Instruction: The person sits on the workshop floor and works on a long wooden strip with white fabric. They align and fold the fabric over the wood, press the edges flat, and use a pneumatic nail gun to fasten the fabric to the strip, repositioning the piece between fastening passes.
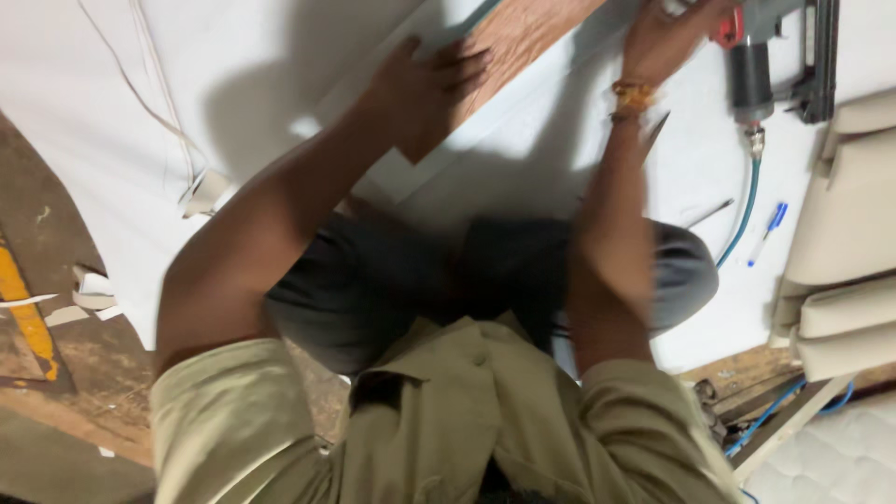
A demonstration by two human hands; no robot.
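White cloth (233,84) lies partly over the wood board (509,37), my left hand (420,79) spread flat pressing it, my right hand (667,33) wrapped around the staple gun (761,56), edge not fastened yet.

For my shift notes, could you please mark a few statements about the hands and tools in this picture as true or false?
1. The left hand lies flat on the brown wooden board. True.
2. The right hand is by the grey pneumatic staple gun. True.
3. The blue and white pen is held in the left hand. False: it lies loose on the white fabric sheet.
4. The teal air hose joins a hammer. False: it joins the staple gun.
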